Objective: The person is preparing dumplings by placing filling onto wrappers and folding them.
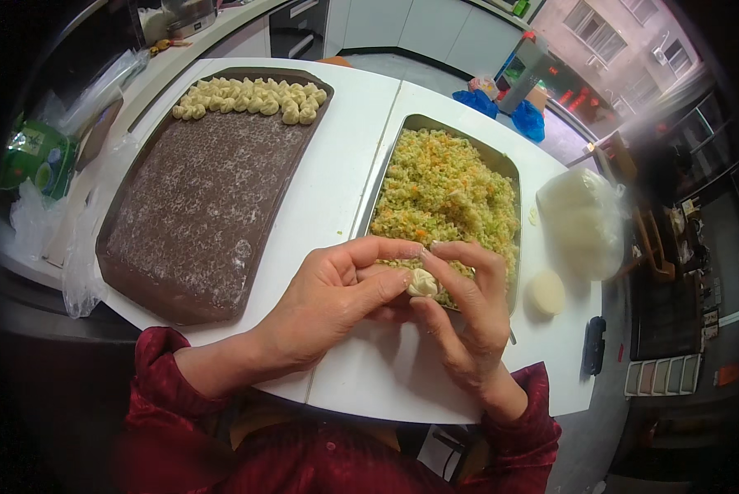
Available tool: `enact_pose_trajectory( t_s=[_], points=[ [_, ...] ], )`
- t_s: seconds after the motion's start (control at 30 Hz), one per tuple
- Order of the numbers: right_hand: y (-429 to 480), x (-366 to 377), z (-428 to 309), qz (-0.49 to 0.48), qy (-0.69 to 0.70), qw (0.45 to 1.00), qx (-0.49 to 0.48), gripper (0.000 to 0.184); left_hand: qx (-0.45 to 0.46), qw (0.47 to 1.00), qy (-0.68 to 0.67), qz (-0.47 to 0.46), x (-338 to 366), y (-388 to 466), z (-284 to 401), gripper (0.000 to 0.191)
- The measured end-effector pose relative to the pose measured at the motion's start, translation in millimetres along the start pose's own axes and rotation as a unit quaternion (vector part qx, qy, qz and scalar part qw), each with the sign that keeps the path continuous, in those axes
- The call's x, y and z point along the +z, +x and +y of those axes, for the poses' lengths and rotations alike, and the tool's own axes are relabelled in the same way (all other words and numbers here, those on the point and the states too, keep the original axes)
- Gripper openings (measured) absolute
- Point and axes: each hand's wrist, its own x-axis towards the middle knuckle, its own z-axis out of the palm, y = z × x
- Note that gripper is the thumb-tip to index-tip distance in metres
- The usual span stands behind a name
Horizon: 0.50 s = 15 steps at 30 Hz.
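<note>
Between my fingertips is a small pleated dumpling [423,283], over the near edge of a metal tray. My left hand [338,290] holds its left side with thumb and fingers. On its right side are the thumb and fingers of my right hand [471,302]. Chopped vegetable filling [446,185] with green and orange bits fills the metal tray [513,170]. To the left lies a brown, flour-dusted tray [190,204] with rows of pleated dumplings [246,97] along its far end. A stack of round dough wrappers [547,292] sits right of the filling.
A clear plastic bag [582,222] with pale contents stands on the white table [326,185] at the right. A black object [594,346] lies by the table's right edge. Plastic bags and a green package [39,157] are on the left counter. Blue bags [528,120] lie beyond the table.
</note>
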Motion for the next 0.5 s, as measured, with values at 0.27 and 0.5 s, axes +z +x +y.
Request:
enact_pose_trajectory(
  t_s=[0.27, 0.5],
  points=[
    [-0.6, 0.0, 0.6, -0.018, -0.019, 1.0, -0.011, 0.05, 0.009, 1.0, -0.008, 0.0, -0.1, 0.0, 0.6, 0.037],
    [-6.6, 11.5, 1.5, -0.014, -0.133, 0.99, -0.046, 0.059, 0.012, 1.0, 0.011, 0.007, 3.4, -1.7, -0.7, 0.035]
  ],
)
